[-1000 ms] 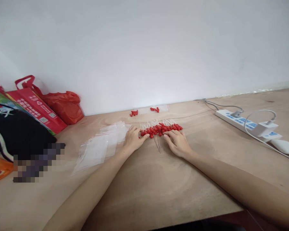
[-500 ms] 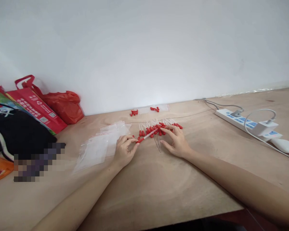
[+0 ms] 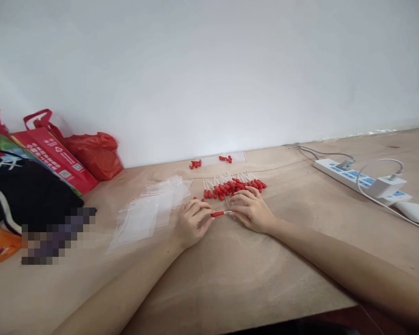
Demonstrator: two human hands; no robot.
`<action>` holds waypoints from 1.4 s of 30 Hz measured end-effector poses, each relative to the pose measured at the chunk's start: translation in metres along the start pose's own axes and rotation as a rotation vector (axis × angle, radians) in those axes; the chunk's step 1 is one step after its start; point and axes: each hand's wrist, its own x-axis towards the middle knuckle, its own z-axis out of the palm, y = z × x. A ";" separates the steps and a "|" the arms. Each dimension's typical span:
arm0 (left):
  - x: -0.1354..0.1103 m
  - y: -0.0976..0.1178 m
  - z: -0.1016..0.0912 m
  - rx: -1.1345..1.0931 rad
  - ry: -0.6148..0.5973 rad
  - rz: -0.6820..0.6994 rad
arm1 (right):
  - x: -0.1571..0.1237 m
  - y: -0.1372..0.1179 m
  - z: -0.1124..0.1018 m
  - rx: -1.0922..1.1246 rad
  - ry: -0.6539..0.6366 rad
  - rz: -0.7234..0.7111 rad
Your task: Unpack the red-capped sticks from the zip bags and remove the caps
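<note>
Red-tipped stick (image 3: 218, 214) is up between both hands, in front of the pile of red-tipped sticks (image 3: 221, 190), lying roughly level. Left hand (image 3: 194, 221), front-left of the pile, pinches it at the red end, fingers bunched. Right hand (image 3: 255, 214), at the pile's front-right, has thumb and fingers closed about the clear stem; stem's far end hidden in the fingers. Upper fingers of the right hand sit right up against the pile, contact unclear.

Pile lies flat on the wooden tabletop (image 3: 251, 274), red ends toward the person, pale stems pointing away. A couple of red tips show apart from the pile, just beside the left hand, partly covered.

Left of the pile: clear plastic bags (image 3: 143, 216), overlapping, fanned out. Behind the pile: two small clusters of red tips, left cluster (image 3: 195, 164) and right cluster (image 3: 226, 159), with clear plastic between. Far left of the pile: red bag (image 3: 97, 156), black bag (image 3: 38, 195). Well right of it: white power strip (image 3: 338, 170), plug adapter (image 3: 386, 187) in it.
</note>
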 end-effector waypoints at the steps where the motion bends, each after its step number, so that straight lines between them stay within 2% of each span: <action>1: 0.001 0.001 0.001 0.001 -0.027 0.000 | 0.000 -0.001 0.000 -0.002 0.013 -0.011; 6: 0.003 0.004 0.011 0.003 -0.124 0.026 | 0.002 -0.009 -0.001 -0.023 0.068 -0.094; 13: -0.001 0.004 0.009 -0.038 -0.091 0.053 | 0.001 -0.008 -0.003 -0.092 0.097 -0.202; 21: -0.002 0.006 0.007 -0.077 -0.101 0.054 | -0.001 -0.008 -0.004 -0.087 0.099 -0.200; 28: -0.005 0.001 0.005 -0.097 -0.091 0.048 | -0.006 -0.003 -0.009 -0.057 0.101 -0.142; 31: -0.011 -0.008 0.001 -0.100 -0.015 -0.069 | -0.012 0.006 -0.013 -0.058 0.100 -0.011; 36: -0.017 -0.032 -0.001 0.014 0.142 -0.451 | -0.015 0.013 -0.009 -0.085 0.038 0.199; 38: -0.017 -0.043 0.000 0.064 0.158 -0.561 | -0.014 0.012 -0.005 -0.092 0.044 0.240; 42: -0.015 -0.059 0.004 0.058 0.088 -0.690 | -0.008 0.007 0.002 -0.100 0.059 0.267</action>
